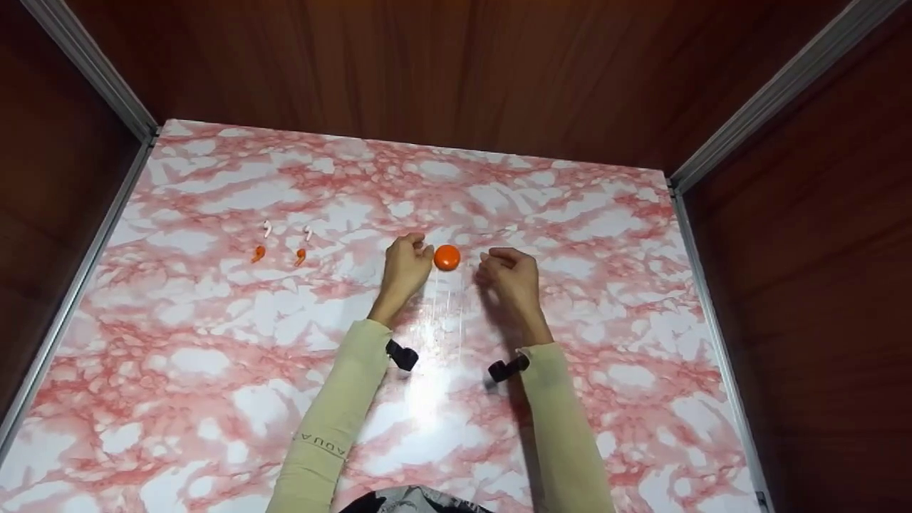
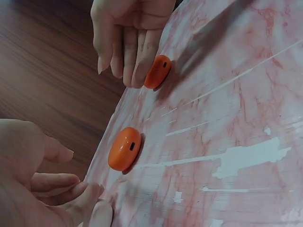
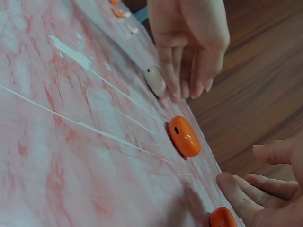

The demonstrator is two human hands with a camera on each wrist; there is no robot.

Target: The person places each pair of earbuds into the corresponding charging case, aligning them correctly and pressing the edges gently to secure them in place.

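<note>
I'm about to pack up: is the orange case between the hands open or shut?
Shut: the orange case looks smooth and rounded, with no lid raised in any view.

I see a glossy orange, rounded pebble-shaped case (image 1: 447,258) lying flat on the bench (image 1: 620,299), its dark port slot facing the near side. To its left, apart from it, lies a white, oval, smooth-shelled case (image 3: 155,81); to its right, also apart, a second glossy orange rounded case (image 2: 157,72), its port likewise facing near.
</note>
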